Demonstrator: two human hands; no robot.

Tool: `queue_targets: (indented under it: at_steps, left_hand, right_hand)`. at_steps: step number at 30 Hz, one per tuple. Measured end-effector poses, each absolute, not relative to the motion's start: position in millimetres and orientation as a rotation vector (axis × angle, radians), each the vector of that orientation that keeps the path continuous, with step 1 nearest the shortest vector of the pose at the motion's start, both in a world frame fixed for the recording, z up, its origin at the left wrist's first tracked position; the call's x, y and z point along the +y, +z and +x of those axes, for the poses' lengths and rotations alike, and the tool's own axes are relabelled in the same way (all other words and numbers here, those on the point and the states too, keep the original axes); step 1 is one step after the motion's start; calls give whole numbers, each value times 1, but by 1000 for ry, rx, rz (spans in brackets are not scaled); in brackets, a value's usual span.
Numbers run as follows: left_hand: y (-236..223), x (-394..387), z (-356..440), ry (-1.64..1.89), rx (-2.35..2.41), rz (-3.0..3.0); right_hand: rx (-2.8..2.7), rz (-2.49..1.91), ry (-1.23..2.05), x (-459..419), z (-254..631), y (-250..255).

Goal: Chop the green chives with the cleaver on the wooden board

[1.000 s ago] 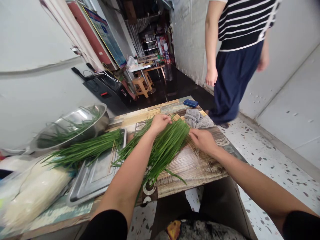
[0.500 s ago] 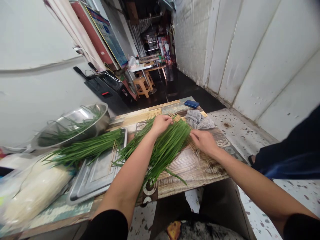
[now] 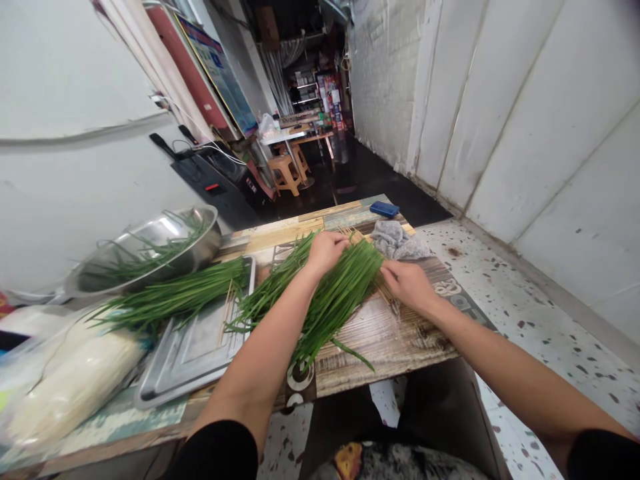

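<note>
A spread of long green garlic chives (image 3: 333,297) lies across the table in front of me, cut ends toward the far right. My left hand (image 3: 327,252) is closed at the upper part of the chives, its fingertips pinched among the stalks. At their right edge, my right hand (image 3: 407,281) has thumb and forefinger pinched together; what lies between them is too small to make out. Bamboo skewers (image 3: 388,293) stick out from under the chives beside the right fingers. Another bundle of chives (image 3: 185,293) rests on a metal tray (image 3: 195,353) to the left, with some skewers (image 3: 227,310) alongside.
A steel bowl (image 3: 207,237) with loose chives stands at the back left. Near it lies a plastic bag of something pale (image 3: 75,387). A grey cloth (image 3: 397,240) and a blue box (image 3: 385,209) sit at the table's (image 3: 360,347) far right. Stools (image 3: 284,175) stand beyond.
The person in dark clothes at the right has gone out of view. Both my hands stay in nearly the same place at the chives.
</note>
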State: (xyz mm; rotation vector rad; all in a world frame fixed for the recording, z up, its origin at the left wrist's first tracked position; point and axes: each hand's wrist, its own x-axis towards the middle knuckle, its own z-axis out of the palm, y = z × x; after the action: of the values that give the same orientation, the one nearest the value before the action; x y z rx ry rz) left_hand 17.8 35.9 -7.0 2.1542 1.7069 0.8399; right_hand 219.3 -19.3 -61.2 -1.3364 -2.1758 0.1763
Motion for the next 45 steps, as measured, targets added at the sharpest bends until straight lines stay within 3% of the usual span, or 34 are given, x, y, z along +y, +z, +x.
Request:
queue_targets:
  at_steps: [22, 30, 35, 38, 41, 45]
  left_hand:
    - [9, 31, -53, 249, 1552, 2145]
    - [31, -8, -39, 550, 1167, 1915]
    - [20, -19, -57, 344, 1359, 1977]
    - [30, -24, -60, 701, 1582, 2064]
    - [51, -28, -43, 1101, 1401, 1970]
    - [62, -24, -16, 1112, 1141, 1908]
  right_hand:
    - [-2123, -1353, 56, -19, 225, -72]
    - [-1853, -1228, -193, -25, 234, -55]
    - [-1849, -1221, -320, -15, 249, -28]
    - [-1956, -1168, -350, -10, 252, -12]
    - [-2031, -1063, -385, -12, 246, 3]
    - [-2062, -976, -468, -25, 235, 26]
